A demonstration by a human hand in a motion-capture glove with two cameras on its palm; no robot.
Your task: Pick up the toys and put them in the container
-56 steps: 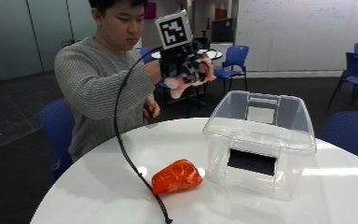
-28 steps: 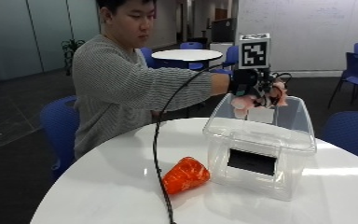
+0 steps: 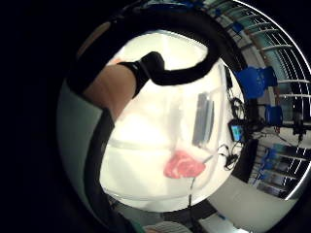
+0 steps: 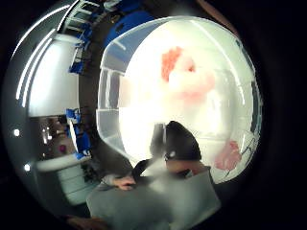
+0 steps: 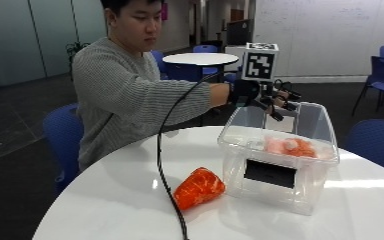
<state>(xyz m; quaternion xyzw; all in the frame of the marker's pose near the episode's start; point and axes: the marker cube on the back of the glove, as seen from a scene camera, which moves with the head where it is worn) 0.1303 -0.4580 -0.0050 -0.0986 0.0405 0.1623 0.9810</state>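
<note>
In the outside view my gloved right hand (image 5: 272, 100) hovers over the far rim of the clear plastic container (image 5: 235, 150), fingers spread and holding nothing. A pink and orange toy (image 5: 290, 146) lies inside the container on its right side. The thumb side palm view looks down on that toy (image 4: 187, 79) within the container's walls (image 4: 103, 96). An orange and white toy (image 5: 198, 187) lies on the table just left of the container. It also shows beside the container in both palm views, orange toy (image 3: 183, 165) and orange toy (image 4: 228, 155).
The container stands on a round white table (image 5: 112, 210), with a dark label (image 5: 270, 173) on its near wall. The person sits at the table's far left edge. Blue chairs (image 5: 375, 140) stand around, and another round table (image 5: 202, 58) is behind.
My hand has carried the pink toy from in front of the person's chest to above the container. The fingers have let it go, and it now lies inside.
</note>
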